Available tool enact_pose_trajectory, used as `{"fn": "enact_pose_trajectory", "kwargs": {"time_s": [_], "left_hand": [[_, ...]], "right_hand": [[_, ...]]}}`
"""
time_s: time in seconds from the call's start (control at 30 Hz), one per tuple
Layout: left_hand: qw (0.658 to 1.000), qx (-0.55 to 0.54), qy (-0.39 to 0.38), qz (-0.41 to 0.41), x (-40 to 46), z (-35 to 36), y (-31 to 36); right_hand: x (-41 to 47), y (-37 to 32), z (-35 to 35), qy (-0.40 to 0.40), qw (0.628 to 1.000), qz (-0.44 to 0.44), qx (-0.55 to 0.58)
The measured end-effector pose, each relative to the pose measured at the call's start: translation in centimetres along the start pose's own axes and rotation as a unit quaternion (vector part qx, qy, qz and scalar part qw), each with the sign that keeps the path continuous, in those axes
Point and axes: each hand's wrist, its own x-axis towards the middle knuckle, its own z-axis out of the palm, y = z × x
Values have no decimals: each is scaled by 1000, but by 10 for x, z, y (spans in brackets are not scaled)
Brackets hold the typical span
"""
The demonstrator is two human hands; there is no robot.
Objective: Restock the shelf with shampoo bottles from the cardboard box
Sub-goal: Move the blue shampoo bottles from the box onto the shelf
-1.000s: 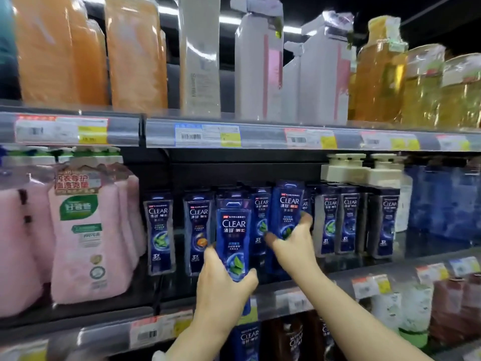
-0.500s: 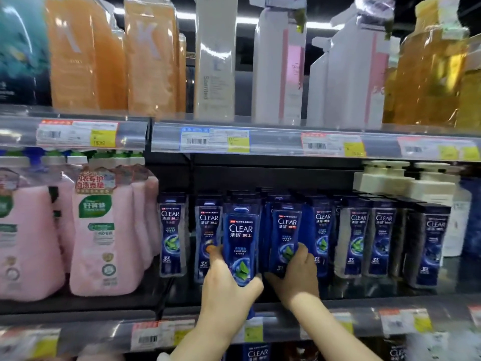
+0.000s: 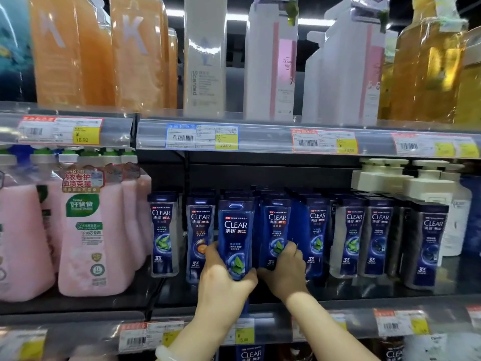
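A row of several dark blue CLEAR shampoo bottles stands on the middle shelf (image 3: 364, 298). My left hand (image 3: 223, 280) grips the lower part of one blue bottle (image 3: 235, 230), held upright in front of the row, its base below the shelf's front edge. My right hand (image 3: 285, 272) holds the bottom of the neighbouring blue bottle (image 3: 276, 225), which stands in the row. The cardboard box is out of view.
Pink pouch-like detergent bottles (image 3: 86, 230) fill the shelf's left side. White pump bottles (image 3: 426, 188) stand at the right. The upper shelf holds tall orange (image 3: 73, 53), white and amber bottles. Price tags line the shelf rails (image 3: 260, 139).
My right hand brought its bottle down from a raised position into the row. My left hand kept its bottle and shifted slightly right. The camera moved closer to the shelf.
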Motion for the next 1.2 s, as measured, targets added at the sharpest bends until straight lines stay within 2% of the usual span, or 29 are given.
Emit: {"fn": "enact_pose_trajectory", "kwargs": {"time_s": [0.33,0.6,0.77,0.93,1.03,1.2], "left_hand": [[999,-33,0,15,3,5,-4],[996,-81,20,28,4,38,7],[996,-86,-7,33,3,75,23],[997,-65,-41,-22,11,121,46],[996,-71,-57,-19,9,146,43],[995,-26,-96,-8,8,157,30]], "right_hand": [[-2,3,3,26,999,3,25],[-12,13,-27,98,987,-73,106],[-4,47,-61,162,975,-85,128],[4,77,-81,124,980,-34,152],[6,89,-86,105,984,-39,136],[8,99,-89,19,994,-33,100]]}}
